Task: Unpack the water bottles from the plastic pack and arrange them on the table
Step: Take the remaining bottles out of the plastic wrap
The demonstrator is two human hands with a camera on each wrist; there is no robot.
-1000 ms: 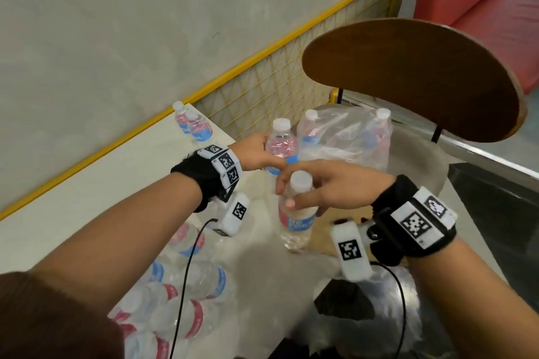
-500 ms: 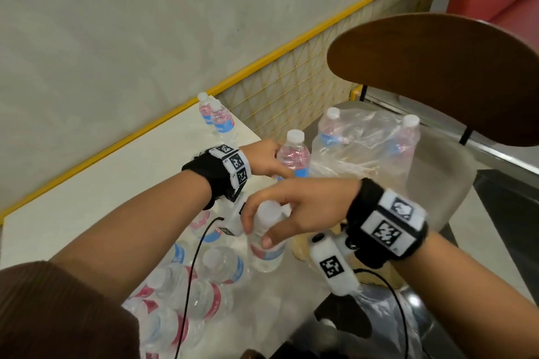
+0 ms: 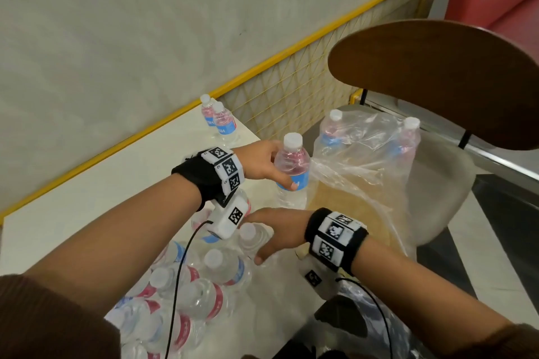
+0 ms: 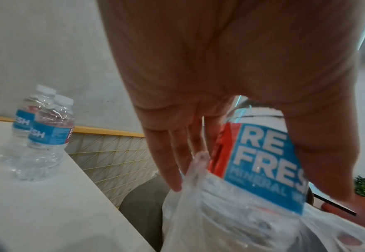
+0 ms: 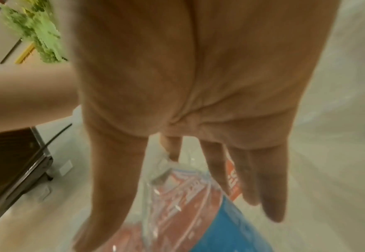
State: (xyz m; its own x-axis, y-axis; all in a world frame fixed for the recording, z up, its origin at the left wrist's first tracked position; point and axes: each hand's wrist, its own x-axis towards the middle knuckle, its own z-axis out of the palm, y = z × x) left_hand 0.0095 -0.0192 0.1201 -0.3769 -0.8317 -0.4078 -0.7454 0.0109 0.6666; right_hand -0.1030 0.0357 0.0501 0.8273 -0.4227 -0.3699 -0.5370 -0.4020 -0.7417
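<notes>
1. your left hand [image 3: 264, 165] grips an upright water bottle [image 3: 292, 165] round its blue label, thumb on the near side, fingers wrapped round the far side; in the left wrist view the label reads "refresh mineral water" and the thumb and fingers flank it

2. the bottle's lower part sits against the torn plastic pack [image 3: 361, 172], which lies just to the right of that hand on a chair seat [image 3: 437, 183]; whether the bottle's base rests on anything cannot be told

3. two more bottles [image 3: 331, 131] stand inside the pack, beyond and to the right of your left hand, wrapped in the crumpled film

4. your right hand [image 3: 277, 234] is down low, nearer you than the left, fingers fairly straight and spread over the top of a bottle in the cluster [image 3: 250, 237]; the thumb lies along its near side. the right wrist view is blurred, so you cannot tell whether the hand grips it or has let go

5. left of and below your right hand a cluster of bottles [image 3: 186, 294] stands close-packed on the white table [image 3: 87, 198], white caps up, red and blue labels

6. well beyond your left hand, at the table's far corner, a pair of bottles [image 3: 218, 122] stands upright, touching each other, beside the yellow mesh rail [image 3: 291, 87]

7. a wooden chair back [image 3: 437, 79] curves above the pack
</notes>
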